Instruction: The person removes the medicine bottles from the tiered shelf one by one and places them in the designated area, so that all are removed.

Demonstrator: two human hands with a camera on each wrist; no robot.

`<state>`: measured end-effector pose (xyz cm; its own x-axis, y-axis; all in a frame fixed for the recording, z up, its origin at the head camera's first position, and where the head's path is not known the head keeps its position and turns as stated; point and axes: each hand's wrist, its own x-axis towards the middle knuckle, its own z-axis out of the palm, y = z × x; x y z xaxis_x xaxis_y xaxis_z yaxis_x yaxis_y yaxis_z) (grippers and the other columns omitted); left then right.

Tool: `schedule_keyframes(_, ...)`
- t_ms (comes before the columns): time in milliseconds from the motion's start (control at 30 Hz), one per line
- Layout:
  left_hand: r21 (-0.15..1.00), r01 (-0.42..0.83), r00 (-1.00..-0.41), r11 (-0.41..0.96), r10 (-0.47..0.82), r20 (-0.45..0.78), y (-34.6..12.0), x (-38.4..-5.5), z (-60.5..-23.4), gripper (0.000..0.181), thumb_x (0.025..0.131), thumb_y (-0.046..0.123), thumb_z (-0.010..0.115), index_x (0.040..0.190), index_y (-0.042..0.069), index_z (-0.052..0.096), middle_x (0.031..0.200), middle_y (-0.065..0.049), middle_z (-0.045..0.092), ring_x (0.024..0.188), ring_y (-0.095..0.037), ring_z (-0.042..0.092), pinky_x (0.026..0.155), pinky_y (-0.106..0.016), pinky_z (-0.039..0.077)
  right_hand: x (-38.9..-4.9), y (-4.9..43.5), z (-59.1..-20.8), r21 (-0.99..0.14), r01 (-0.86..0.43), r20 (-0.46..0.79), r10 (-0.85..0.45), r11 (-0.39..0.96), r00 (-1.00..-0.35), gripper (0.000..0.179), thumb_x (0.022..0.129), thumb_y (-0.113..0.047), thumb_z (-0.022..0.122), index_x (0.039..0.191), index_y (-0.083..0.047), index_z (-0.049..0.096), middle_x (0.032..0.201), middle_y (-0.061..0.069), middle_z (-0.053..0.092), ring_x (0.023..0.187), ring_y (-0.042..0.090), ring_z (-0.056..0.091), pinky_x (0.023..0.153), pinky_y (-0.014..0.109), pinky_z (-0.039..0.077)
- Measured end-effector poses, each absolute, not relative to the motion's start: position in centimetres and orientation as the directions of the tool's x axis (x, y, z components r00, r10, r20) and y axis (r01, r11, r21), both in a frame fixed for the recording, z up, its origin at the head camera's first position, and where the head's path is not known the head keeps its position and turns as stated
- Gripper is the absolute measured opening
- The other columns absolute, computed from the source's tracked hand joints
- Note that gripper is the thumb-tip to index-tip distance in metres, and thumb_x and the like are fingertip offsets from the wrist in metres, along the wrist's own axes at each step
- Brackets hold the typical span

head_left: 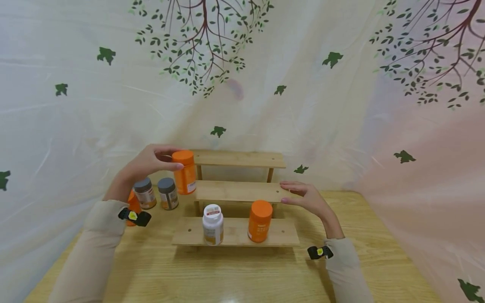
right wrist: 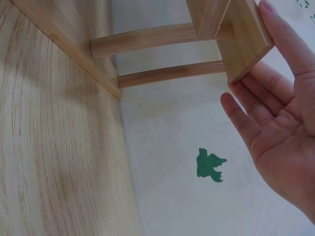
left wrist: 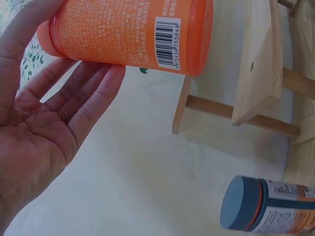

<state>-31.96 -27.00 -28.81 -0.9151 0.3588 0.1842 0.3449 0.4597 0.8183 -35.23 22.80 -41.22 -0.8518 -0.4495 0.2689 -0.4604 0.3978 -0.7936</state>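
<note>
My left hand (head_left: 149, 162) holds an orange bottle (head_left: 185, 179) with an orange lid by its upper part, thumb on the near side and fingers behind. The bottle is raised by the left end of a three-step wooden display rack (head_left: 235, 192). In the left wrist view a barcode label (left wrist: 168, 43) shows near the base of the bottle. At the rack's other end my right hand (head_left: 307, 198) grips the middle step, its thumb at the front edge and fingers at the back. A white bottle (head_left: 213, 229) and another orange bottle (head_left: 260, 223) stand upright on the lowest step.
Two grey-lidded bottles, one nearer the wall (head_left: 145, 194) and one nearer the rack (head_left: 168, 195), stand on the wooden table (head_left: 227, 280) to the left. Another orange bottle (head_left: 133, 204) is partly hidden by the left wrist. A pale printed curtain (head_left: 246, 109) hangs behind.
</note>
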Motion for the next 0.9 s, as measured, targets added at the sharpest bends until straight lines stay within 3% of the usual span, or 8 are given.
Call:
schedule_keyframes(200,0.795,0.35,-0.919,0.495,0.344,0.191,-28.5,-31.4,-29.4,0.052,0.093,0.022,0.077,0.139,0.005,0.061,0.119,0.001,0.072,0.1,-0.013,0.071,0.087,-0.027,0.059,-35.1,22.8,-41.1,-0.789,-0.46,0.271,-0.442,0.406,-0.855,0.05,0.086,-0.018,0.083,0.133,-0.008,0.068,0.146,0.011,0.06,0.138,0.032,0.052,0.114,0.05,0.043)
schedule_keyframes(467,0.772,0.302,-0.945,0.559,0.284,0.163,-30.1,-30.2,-30.1,0.055,0.093,0.026,0.077,0.141,0.007,0.06,0.128,-0.015,0.068,0.102,-0.013,0.07,0.087,-0.025,0.058,-35.1,22.8,-41.1,-0.795,-0.453,0.263,-0.444,0.403,-0.856,0.049,0.087,-0.018,0.082,0.133,-0.009,0.068,0.146,0.011,0.06,0.138,0.033,0.052,0.115,0.05,0.042)
schedule_keyframes(800,0.744,0.274,-0.956,0.609,0.254,0.145,-31.5,-29.1,-30.9,0.056,0.094,0.027,0.075,0.142,0.005,0.057,0.13,-0.018,0.067,0.106,-0.021,0.068,0.089,-0.035,0.059,-35.1,22.8,-41.2,-0.786,-0.46,0.269,-0.443,0.412,-0.855,0.049,0.088,-0.018,0.081,0.133,-0.007,0.068,0.147,0.013,0.059,0.138,0.034,0.052,0.114,0.052,0.043)
schedule_keyframes(900,0.743,0.282,-0.955,0.608,0.253,0.155,-32.0,-28.9,-31.2,0.055,0.094,0.025,0.075,0.141,0.003,0.058,0.129,-0.019,0.067,0.104,-0.019,0.069,0.087,-0.032,0.059,-35.1,22.8,-41.2,-0.787,-0.457,0.266,-0.441,0.414,-0.857,0.05,0.087,-0.019,0.082,0.133,-0.008,0.068,0.147,0.011,0.059,0.138,0.033,0.052,0.114,0.051,0.043)
